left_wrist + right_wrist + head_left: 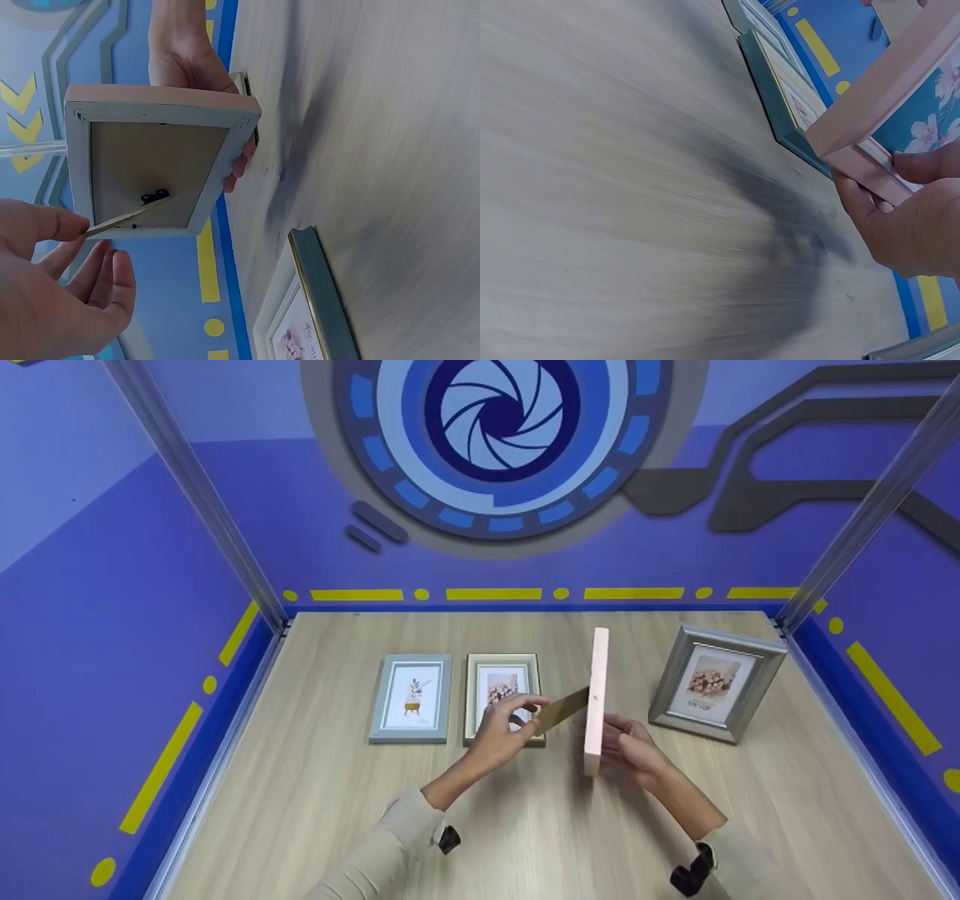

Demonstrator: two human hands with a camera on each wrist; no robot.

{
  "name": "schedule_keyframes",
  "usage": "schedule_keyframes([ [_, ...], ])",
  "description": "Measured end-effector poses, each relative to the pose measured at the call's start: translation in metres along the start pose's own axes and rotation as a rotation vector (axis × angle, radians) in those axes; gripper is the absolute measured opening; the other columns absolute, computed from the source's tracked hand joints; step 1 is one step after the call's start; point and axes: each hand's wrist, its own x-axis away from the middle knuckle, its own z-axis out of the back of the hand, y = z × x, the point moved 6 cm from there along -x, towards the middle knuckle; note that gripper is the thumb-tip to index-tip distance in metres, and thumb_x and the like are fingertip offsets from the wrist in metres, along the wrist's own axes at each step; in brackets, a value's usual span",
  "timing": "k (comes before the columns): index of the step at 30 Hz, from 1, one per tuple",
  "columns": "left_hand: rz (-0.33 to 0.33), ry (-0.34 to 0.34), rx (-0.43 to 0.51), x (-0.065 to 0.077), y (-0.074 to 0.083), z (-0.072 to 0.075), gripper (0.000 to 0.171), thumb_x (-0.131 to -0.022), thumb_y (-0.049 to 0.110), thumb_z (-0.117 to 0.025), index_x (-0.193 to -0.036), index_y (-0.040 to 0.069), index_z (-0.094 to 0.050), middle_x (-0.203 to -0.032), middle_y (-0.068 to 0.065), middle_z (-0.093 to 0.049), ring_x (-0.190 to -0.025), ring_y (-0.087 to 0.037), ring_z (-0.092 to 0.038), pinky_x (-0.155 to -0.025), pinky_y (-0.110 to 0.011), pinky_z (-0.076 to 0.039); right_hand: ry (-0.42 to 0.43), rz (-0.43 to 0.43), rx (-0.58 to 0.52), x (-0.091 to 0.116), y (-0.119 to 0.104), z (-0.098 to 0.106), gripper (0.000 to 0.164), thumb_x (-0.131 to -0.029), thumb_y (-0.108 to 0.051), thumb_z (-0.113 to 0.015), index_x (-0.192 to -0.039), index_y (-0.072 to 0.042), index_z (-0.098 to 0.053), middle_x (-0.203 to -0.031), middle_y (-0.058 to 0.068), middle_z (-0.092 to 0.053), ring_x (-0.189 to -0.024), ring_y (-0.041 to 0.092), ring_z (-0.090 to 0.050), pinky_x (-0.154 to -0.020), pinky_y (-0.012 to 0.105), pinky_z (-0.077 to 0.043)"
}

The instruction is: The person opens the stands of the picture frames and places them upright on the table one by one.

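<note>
My right hand grips a pink picture frame by its lower edge, holding it upright above the table. In the right wrist view, the thumb lies on the front border beside a floral picture on a teal ground. The frame's brown backing faces the left hand. Between thumb and fingers the left hand pinches the thin brown stand leg, which sticks out from the backing. A small black hinge shows where the leg meets the backing.
A blue-grey frame and a cream-gold frame lie face up on the wooden table, the second partly behind the left hand. At right, a silver-grey frame stands tilted back. Purple-blue panels enclose the table's back and sides.
</note>
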Motion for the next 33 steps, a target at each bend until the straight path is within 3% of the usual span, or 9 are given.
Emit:
schedule_keyframes([
  [3,-0.077,0.028,-0.144,0.0,0.005,-0.001,0.032,-0.082,-0.001,-0.064,-0.112,0.011,-0.067,-0.113,-0.003,-0.066,-0.107,-0.02,-0.058,-0.089,-0.036,-0.05,0.063,0.0,-0.013,-0.001,0.0,0.002,0.054,-0.093,-0.001,-0.052,-0.138,0.013,-0.026,-0.092,-0.004,-0.063,-0.083,0.008,-0.062,-0.074,0.029,-0.053],
  [6,-0.131,0.04,-0.251,0.001,0.009,-0.005,0.033,-0.082,0.003,-0.064,-0.114,0.012,-0.067,-0.117,-0.002,-0.065,-0.112,-0.018,-0.055,-0.097,-0.036,-0.044,0.111,0.009,-0.006,-0.001,0.0,0.003,0.056,-0.092,-0.002,-0.055,-0.138,0.013,-0.027,-0.093,-0.003,-0.063,-0.083,0.008,-0.061,-0.075,0.029,-0.052],
  [8,-0.14,0.027,-0.269,0.003,0.011,-0.009,0.032,-0.085,0.007,-0.063,-0.116,0.012,-0.067,-0.119,-0.003,-0.064,-0.113,-0.018,-0.055,-0.099,-0.035,-0.043,0.132,0.011,0.003,-0.001,0.0,0.004,0.057,-0.091,-0.001,-0.055,-0.139,0.012,-0.028,-0.097,-0.001,-0.063,-0.085,0.009,-0.062,-0.077,0.03,-0.052],
  [14,-0.108,-0.009,-0.218,0.003,0.007,-0.019,0.03,-0.096,0.027,-0.054,-0.12,0.012,-0.065,-0.119,-0.002,-0.066,-0.11,-0.016,-0.056,-0.1,-0.034,-0.041,0.165,0.021,-0.013,-0.003,0.001,0.007,0.057,-0.09,0.001,-0.057,-0.139,0.009,-0.028,-0.101,0.0,-0.062,-0.087,0.009,-0.062,-0.079,0.027,-0.052],
  [17,-0.064,-0.034,-0.139,0.003,0.002,-0.023,0.035,-0.093,0.029,-0.059,-0.123,0.01,-0.061,-0.115,-0.004,-0.067,-0.106,-0.015,-0.059,-0.097,-0.031,-0.046,0.199,0.042,-0.022,-0.004,0.0,0.01,0.06,-0.089,0.0,-0.059,-0.139,0.01,-0.028,-0.1,0.0,-0.062,-0.085,0.008,-0.062,-0.077,0.026,-0.052],
  [21,-0.009,-0.049,-0.06,0.003,-0.004,-0.025,0.046,-0.086,0.022,-0.069,-0.127,0.006,-0.055,-0.106,-0.006,-0.067,-0.093,-0.013,-0.063,-0.082,-0.03,-0.055,0.259,0.079,-0.015,-0.004,-0.003,0.015,0.062,-0.086,-0.001,-0.064,-0.138,0.009,-0.032,-0.101,0.001,-0.063,-0.083,0.01,-0.064,-0.076,0.03,-0.054],
  [27,-0.01,0.007,-0.081,0.001,-0.011,-0.025,0.05,-0.083,0.012,-0.069,-0.129,0.003,-0.053,-0.099,-0.008,-0.067,-0.082,-0.011,-0.062,-0.074,-0.027,-0.054,0.338,0.092,0.047,-0.004,-0.008,0.022,0.064,-0.084,-0.01,-0.069,-0.137,0.006,-0.036,-0.108,0.004,-0.062,-0.085,0.01,-0.064,-0.075,0.031,-0.055],
  [33,0.004,0.054,-0.128,0.0,-0.017,-0.027,0.048,-0.081,0.008,-0.068,-0.127,0.001,-0.055,-0.098,-0.011,-0.066,-0.083,-0.015,-0.062,-0.074,-0.027,-0.055,0.388,0.096,0.095,-0.002,-0.015,0.025,0.053,-0.092,-0.012,-0.059,-0.137,0.004,-0.036,-0.125,0.017,-0.052,-0.089,0.008,-0.06,-0.078,0.029,-0.053],
])
